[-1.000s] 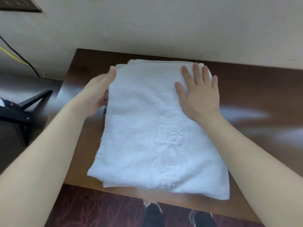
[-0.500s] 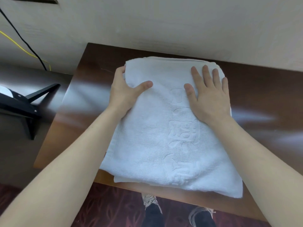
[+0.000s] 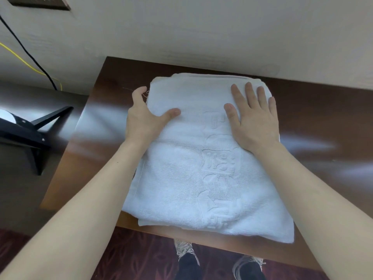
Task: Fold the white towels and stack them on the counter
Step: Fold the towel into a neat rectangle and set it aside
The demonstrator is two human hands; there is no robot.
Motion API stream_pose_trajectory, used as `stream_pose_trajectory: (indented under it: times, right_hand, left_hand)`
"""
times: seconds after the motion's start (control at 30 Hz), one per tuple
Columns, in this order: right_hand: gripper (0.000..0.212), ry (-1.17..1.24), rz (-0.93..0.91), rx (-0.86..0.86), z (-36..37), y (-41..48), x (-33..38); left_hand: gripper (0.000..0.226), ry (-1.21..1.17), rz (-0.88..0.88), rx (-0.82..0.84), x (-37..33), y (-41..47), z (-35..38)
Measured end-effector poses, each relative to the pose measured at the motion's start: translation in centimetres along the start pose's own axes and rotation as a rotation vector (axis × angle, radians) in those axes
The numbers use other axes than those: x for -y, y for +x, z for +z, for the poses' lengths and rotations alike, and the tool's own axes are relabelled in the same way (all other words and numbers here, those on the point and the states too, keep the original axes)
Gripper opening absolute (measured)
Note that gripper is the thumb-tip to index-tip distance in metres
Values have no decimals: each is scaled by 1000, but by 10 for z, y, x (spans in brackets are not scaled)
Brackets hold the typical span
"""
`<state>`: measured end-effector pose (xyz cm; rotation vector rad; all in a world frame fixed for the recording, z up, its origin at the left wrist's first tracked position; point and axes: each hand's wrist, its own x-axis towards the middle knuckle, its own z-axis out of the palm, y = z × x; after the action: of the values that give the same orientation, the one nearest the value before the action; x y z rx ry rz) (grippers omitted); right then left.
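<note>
Counter [image 3: 101, 138]: towels [image 3: 181, 178], perhaps stacked, under hands [image 3: 141, 120] [image 3: 256, 122]

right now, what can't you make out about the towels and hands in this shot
Head view: fingertips of the left hand at the edge of the white towel; the hand itself hides whether they tuck under.
Head view: how many towels are stacked; the top one covers the rest.
Head view: the embossed pattern, partly under the right hand, too faint to read.
Head view: the counter, cut off at the right frame edge.
</note>
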<state>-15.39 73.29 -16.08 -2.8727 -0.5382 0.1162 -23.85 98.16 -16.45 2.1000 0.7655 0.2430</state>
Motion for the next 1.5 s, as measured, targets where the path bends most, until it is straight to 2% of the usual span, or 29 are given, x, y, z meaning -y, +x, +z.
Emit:
stream_pose_trajectory:
  times: [0.2,0.33,0.47,0.57,0.63,0.7,0.77,0.87,1.13,1.37,1.5]
  right_hand:
    - [75,4,21,-28,-1,-20,12]
    - [72,-86,25,13,13,-33,11]
    - [73,-81,39,-1,17,-30,11]
    - [74,-84,40,-4,16,-29,11]
    - [73,-75,43,2,16,-29,11]
    - [72,-75,44,6,15,-31,12]
    - [72,-70,42,-1,14,-31,13]
    - [74,-62,41,3,12,-32,15]
    - [72,-68,19,-42,9,-41,14]
    - [72,-140,-7,28,7,-50,8]
    - [69,-73,19,-51,-4,-63,13]
  left_hand:
    - [119,146,24,7,-10,-21,2]
    - [126,-19,-74,39,-10,-27,0]
    - [129,-7,-98,113,-6,-33,-7]
    - [119,-33,-91,175,-5,-35,-18]
    - [112,-149,-69,251,-5,-36,-23]
    - [115,-255,-58,330,-2,-36,-29]
    - [122,-238,-47,356,-1,-35,-30]
    - [125,-174,-31,316,1,-37,-24]
    - [128,-22,47,71,13,-40,-24]
    - [124,91,-21,-5,17,-48,-18]
    - [117,91,-63,-44,18,-61,-27]
